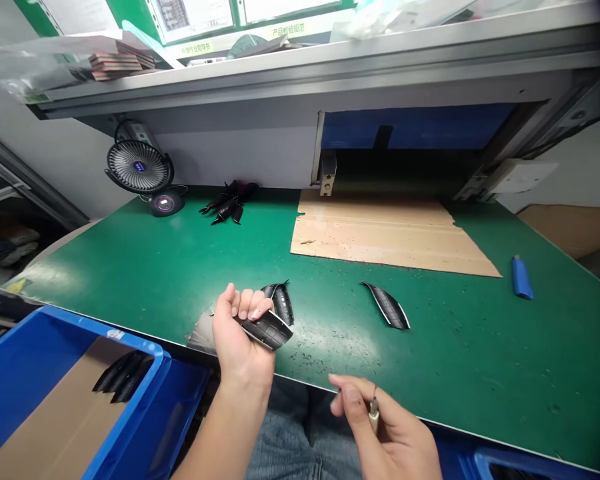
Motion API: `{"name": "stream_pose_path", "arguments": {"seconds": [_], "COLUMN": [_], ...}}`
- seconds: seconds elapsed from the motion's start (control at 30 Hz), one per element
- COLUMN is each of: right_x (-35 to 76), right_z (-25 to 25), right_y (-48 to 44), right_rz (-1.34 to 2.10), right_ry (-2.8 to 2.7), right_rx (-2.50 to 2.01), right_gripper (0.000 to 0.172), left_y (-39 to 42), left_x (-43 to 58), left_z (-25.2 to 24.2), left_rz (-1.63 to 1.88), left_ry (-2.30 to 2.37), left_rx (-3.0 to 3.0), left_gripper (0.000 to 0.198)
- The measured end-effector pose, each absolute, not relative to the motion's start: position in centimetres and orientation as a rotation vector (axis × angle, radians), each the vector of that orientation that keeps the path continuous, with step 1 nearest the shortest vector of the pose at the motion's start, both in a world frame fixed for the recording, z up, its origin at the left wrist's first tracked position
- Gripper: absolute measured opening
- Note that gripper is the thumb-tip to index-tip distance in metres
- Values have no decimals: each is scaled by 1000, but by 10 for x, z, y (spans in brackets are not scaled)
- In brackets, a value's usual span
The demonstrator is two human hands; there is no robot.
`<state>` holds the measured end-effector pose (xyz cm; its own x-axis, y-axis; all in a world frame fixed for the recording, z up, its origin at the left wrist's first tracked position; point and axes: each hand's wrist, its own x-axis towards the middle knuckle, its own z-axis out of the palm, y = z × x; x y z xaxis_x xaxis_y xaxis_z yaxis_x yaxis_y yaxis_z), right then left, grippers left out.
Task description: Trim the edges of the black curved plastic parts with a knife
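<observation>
My left hand [240, 333] is closed around a curved black plastic trim piece [267, 329], held just above the near edge of the green table [155, 267]. A second black piece [281, 300] lies right behind it. My right hand [385, 427] is below the table edge, fingers pinched on a small metal tool [374, 410]. Another black trim piece [387, 305] lies flat on the table to the right.
A blue bin [70, 400] at lower left holds cardboard and several black pieces. More black pieces [229, 202] lie at the back by a small fan [139, 167]. A cardboard sheet [380, 233] and a blue lighter-like object [521, 277] lie at right.
</observation>
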<state>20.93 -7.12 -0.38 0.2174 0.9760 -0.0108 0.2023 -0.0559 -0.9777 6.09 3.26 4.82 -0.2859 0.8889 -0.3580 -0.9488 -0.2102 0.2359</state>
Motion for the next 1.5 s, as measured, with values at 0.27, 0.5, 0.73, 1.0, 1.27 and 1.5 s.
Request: {"name": "stream_pose_path", "arguments": {"seconds": [0.27, 0.5, 0.73, 1.0, 1.27, 1.5], "right_x": [218, 276, 322, 246, 209, 198], "right_z": [-5, -40, -36, 11, -4, 4], "right_y": [-39, -17, 8, -42, -74, -63], "right_rz": [825, 271, 146, 562, 1274, 1741], "right_ry": [-1411, -1477, -1353, -1624, -1260, -942], "right_rx": [-1600, -2115, -2256, -1649, -1248, -1159], "right_gripper": [31, 31, 28, 24, 37, 60], "left_y": [11, 7, -5, 6, 11, 0], "left_x": [101, 96, 98, 100, 81, 85], "left_z": [14, -24, -21, 25, 44, 41], "left_rz": [1601, 1179, 1043, 1298, 1730, 1748], "left_ry": [681, 1353, 1286, 799, 440, 396], "left_rx": [430, 1018, 1114, 561, 18, 142], "left_gripper": [24, 48, 45, 35, 42, 45]}}
